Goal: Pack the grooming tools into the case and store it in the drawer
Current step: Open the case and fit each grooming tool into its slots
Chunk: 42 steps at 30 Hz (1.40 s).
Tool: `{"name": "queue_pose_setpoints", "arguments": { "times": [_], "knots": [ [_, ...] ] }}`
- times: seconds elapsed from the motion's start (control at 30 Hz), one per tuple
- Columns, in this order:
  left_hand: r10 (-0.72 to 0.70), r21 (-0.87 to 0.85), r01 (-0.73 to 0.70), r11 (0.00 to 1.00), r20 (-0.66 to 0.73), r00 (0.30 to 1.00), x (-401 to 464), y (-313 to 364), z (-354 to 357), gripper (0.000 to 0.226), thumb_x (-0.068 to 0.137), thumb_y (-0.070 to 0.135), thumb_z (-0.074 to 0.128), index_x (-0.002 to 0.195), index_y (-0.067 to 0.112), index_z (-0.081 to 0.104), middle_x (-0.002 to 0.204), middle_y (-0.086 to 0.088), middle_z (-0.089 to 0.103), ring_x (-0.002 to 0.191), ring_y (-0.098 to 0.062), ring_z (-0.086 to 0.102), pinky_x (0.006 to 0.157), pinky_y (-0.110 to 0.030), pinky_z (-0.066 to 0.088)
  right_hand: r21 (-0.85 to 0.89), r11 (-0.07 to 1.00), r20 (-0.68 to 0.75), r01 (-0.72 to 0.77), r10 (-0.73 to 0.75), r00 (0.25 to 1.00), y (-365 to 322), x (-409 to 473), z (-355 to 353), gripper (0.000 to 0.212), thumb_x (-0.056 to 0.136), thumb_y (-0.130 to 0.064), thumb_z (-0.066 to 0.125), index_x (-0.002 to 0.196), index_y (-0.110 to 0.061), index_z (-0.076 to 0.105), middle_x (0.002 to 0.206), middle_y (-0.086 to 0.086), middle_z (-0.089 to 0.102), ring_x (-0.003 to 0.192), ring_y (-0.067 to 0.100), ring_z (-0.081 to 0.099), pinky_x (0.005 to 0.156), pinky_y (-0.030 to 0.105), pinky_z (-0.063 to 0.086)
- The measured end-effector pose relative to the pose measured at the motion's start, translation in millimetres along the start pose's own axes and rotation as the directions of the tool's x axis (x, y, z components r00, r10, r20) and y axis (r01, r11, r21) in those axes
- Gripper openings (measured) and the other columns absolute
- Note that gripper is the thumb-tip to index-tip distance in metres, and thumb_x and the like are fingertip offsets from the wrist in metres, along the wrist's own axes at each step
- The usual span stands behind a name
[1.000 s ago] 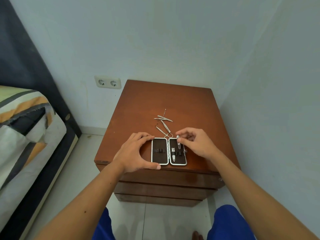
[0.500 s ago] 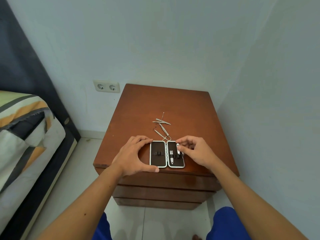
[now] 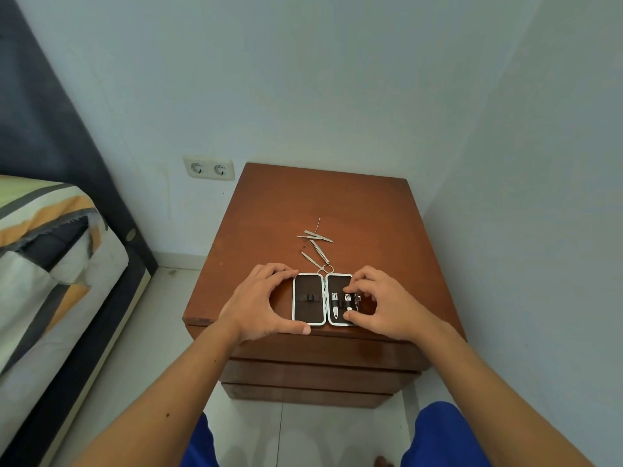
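Here the left hand (image 3: pixel 256 301) gripped the open case (image 3: pixel 307 286) at its left edge; the right hand (image 3: pixel 384 305) pinched a tool (image 3: pixel 349 298) in its right half. Spare tools (image 3: pixel 317 246) lay just behind.

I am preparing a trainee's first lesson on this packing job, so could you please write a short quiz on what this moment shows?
1. True or false: the case lies shut on the nightstand.
2. Where do the loose tools lie? A in an open drawer; B on the nightstand top beyond the case; C on the bed.
3. Fill in: the left hand steadies the case while the right hand fits a tool into its ____ half.
Key: 1 false, it lies open; 2 B; 3 right.
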<state>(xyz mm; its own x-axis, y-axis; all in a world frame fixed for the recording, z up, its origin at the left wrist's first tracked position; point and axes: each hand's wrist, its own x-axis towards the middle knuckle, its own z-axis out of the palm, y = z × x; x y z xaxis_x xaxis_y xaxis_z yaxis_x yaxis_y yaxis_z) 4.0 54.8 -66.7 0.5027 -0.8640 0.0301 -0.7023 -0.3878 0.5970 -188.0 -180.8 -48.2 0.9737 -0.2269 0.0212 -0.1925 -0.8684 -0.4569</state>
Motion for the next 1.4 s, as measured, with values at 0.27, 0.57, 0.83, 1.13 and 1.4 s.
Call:
{"name": "queue_pose_setpoints", "arguments": {
  "times": [0.27, 0.57, 0.83, 1.13, 1.4],
  "knots": [
    [0.001, -0.003, -0.001, 1.000, -0.001, 1.000, -1, 0, 0, 0.114, 0.056, 0.089, 0.080, 0.153, 0.039, 0.047, 0.139, 0.034, 0.037, 0.130, 0.009, 0.030, 0.109, -0.030, 0.038, -0.032, 0.999, 0.015, -0.005, 0.005, 1.000, 2, -3, -5, 0.054, 0.084, -0.064, 0.075, 0.127, -0.032, 0.070, 0.122, -0.017, 0.051, 0.112, 0.006, 0.049, 0.096, 0.023, 0.044],
    [-0.005, 0.000, 0.005, 1.000, 0.008, 1.000, 1, 0, 0, 0.115, 0.055, 0.092, 0.078, 0.153, 0.040, 0.045, 0.141, 0.034, 0.036, 0.129, 0.009, 0.030, 0.107, -0.026, 0.037, 0.230, 0.972, -0.234, -0.055, 0.110, 0.966, -3, 16, -7, 0.031, 0.087, -0.051, 0.079, 0.111, -0.032, 0.077, 0.104, -0.016, 0.062, 0.089, 0.005, 0.059, 0.077, 0.015, 0.044],
    [0.004, 0.006, -0.004, 1.000, 0.000, 1.000, 0, 0, 0, 0.113, 0.058, 0.087, 0.082, 0.154, 0.040, 0.044, 0.138, 0.037, 0.033, 0.128, 0.012, 0.027, 0.104, -0.021, 0.032, 0.294, 0.925, -0.224, -0.242, 0.312, 0.923, -16, 91, 1, 0.007, 0.091, -0.028, 0.079, 0.096, -0.027, 0.084, 0.091, -0.014, 0.074, 0.085, 0.002, 0.063, 0.082, 0.028, 0.051],
    [0.000, -0.001, 0.000, 1.000, 0.000, 1.000, 1, -1, 0, 0.113, 0.058, 0.087, 0.082, 0.153, 0.039, 0.045, 0.138, 0.034, 0.036, 0.130, 0.008, 0.030, 0.107, -0.024, 0.036, 0.127, 0.986, -0.046, -0.110, 0.117, 0.992, -13, 99, 2, 0.019, 0.086, -0.030, 0.085, 0.104, -0.027, 0.084, 0.100, -0.007, 0.065, 0.084, 0.002, 0.057, 0.079, 0.022, 0.043],
    [-0.003, -0.011, 0.003, 1.000, 0.012, 1.000, 0, -2, 0, 0.113, 0.059, 0.088, 0.080, 0.154, 0.039, 0.044, 0.146, 0.028, 0.039, 0.132, 0.006, 0.031, 0.109, -0.026, 0.037, 0.115, 0.988, -0.054, -0.104, 0.110, 0.992, -3, 98, -5, 0.023, 0.079, -0.037, 0.090, 0.100, -0.027, 0.086, 0.097, -0.007, 0.067, 0.086, 0.009, 0.060, 0.076, 0.028, 0.049]
  ]
}}
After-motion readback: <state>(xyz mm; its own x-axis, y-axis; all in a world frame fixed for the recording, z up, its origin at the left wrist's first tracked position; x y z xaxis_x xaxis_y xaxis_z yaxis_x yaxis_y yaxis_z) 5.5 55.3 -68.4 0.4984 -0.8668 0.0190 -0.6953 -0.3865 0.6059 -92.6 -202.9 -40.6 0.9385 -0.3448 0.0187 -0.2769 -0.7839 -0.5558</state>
